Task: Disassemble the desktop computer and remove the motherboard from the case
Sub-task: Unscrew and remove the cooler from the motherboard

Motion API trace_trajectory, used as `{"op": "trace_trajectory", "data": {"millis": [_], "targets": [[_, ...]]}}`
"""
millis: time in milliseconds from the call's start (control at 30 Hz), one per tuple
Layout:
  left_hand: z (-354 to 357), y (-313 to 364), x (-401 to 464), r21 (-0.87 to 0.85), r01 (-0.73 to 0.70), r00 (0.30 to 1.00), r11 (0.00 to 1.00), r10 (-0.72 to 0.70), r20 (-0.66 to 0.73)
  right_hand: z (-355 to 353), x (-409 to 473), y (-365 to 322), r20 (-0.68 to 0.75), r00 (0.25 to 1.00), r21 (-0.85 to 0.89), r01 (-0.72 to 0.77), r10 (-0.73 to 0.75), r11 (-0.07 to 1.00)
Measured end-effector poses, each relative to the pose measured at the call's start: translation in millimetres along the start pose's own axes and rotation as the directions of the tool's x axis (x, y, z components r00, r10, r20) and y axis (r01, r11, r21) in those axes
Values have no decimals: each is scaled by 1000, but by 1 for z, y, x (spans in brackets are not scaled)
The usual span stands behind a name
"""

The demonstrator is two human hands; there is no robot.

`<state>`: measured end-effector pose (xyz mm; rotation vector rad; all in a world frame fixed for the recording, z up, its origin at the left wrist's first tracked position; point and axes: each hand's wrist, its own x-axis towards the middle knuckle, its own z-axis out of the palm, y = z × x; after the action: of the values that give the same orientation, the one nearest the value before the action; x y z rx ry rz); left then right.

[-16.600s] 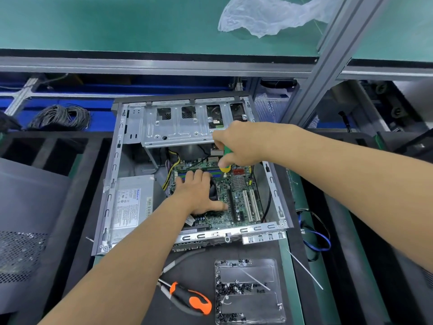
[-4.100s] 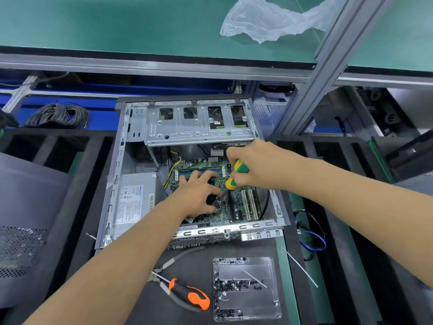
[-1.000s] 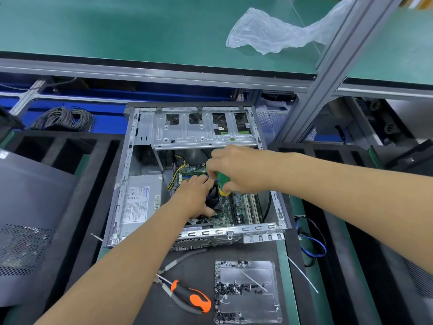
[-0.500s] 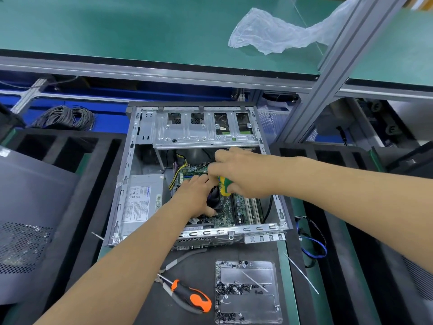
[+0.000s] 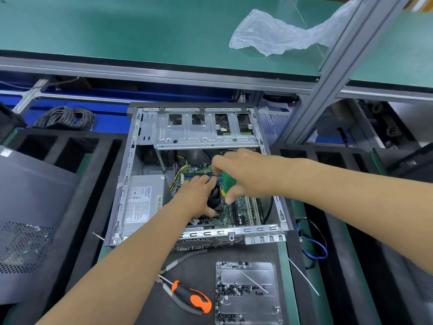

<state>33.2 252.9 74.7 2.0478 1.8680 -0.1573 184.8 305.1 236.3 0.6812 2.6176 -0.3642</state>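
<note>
Screwdriver [image 5: 226, 184] within right hand [image 5: 243, 174] fingers

Green-topped workbench [image 5: 117, 31], grey aluminium post [image 5: 339, 66], black foam trays [image 5: 70, 160], even light

Label on the power supply [image 5: 143, 202], left of the motherboard [image 5: 225, 216], carries print too small to read.

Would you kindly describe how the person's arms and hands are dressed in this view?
Both forearms are bare as far as the frame shows, with no sleeve edge in sight. The left hand and right hand wear no gloves. No watch, wrist strap, ring or marking shows on either.
</note>
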Motion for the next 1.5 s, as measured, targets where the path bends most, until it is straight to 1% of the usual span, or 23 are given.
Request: {"op": "trace_trajectory", "data": {"millis": [33,100,133,267,333,367,433,467,533,600,700,767,800,867,933,967,1033,1100,1267,1333,1400,1433,1500], "targets": [[0,0,0,-25,3,1000,1000,-3,-5,1,1,-2,-2,998,10,-59,59,998],[1,0,0,-61,6,1000,998,-8,-19,0,4,-4,-48,990,-155,-141,135,978],[1,0,0,-50,4,1000,999,-5,-20,0,5,-5,-63,990,-238,-139,128,961],[3,-1,2,6,0,1000,1000,0,-3,-1,6,-1,7,994,-289,105,-107,952],[3,-2,2,9,0,1000,1000,0,-3,-1,6,2,31,987,-293,159,-157,943],[4,-2,2,10,-2,1000,1000,2,-4,-2,6,2,36,990,-242,139,-134,960],[4,-2,2,4,-4,1000,1000,4,-12,-2,5,4,51,999,-138,14,-7,990],[5,-2,2,-4,0,1000,1000,0,-16,-3,5,3,47,997,-179,-52,62,982],[5,-2,2,-15,6,1000,1000,-6,-16,-3,6,1,11,992,-380,-110,124,919],[4,-2,2,3,-2,1000,1000,2,-11,-2,6,0,-21,999,-487,-40,35,872],[5,-1,1,-5,-1,1000,1000,1,-15,-1,3,1,40,980,-526,188,-197,829],[5,-1,2,-39,16,1000,999,-17,-22,3,3,0,22,944,-490,296,-328,820],[4,-2,2,-43,17,1000,999,-18,-23,5,4,-2,-11,941,-429,302,-339,852],[3,-1,1,-32,1,1000,999,-2,-21,3,5,-5,-37,975,-252,204,-220,946],[3,-2,0,-12,-6,1000,1000,6,-14,-1,7,-6,-3,1000,-120,17,-17,993],[2,-1,0,-17,-5,1000,1000,5,-13,-2,7,-7,0,998,-135,-60,60,989],[2,-2,0,-30,-5,1000,1000,5,-16,-3,8,-7,-40,989,-267,-149,144,952],[1,-1,0,-10,-5,1000,1000,5,-8,-2,9,-8,-36,994,-379,-113,107,919],[1,-1,0,-5,-9,1000,1000,9,-7,1,7,-3,24,977,-471,197,-211,860],[0,-1,-1,-6,-9,1000,1000,8,-11,0,7,0,0,979,-368,192,-206,910],[1,-2,-1,-10,-8,1000,1000,8,-12,-1,8,2,-5,997,-118,78,-79,990],[1,-2,-1,-17,-8,1000,1000,8,-11,0,8,1,-6,1000,-23,4,-4,1000],[0,-2,0,-36,-11,1000,999,11,-2,4,7,-2,-55,995,-34,-88,86,996]]}}
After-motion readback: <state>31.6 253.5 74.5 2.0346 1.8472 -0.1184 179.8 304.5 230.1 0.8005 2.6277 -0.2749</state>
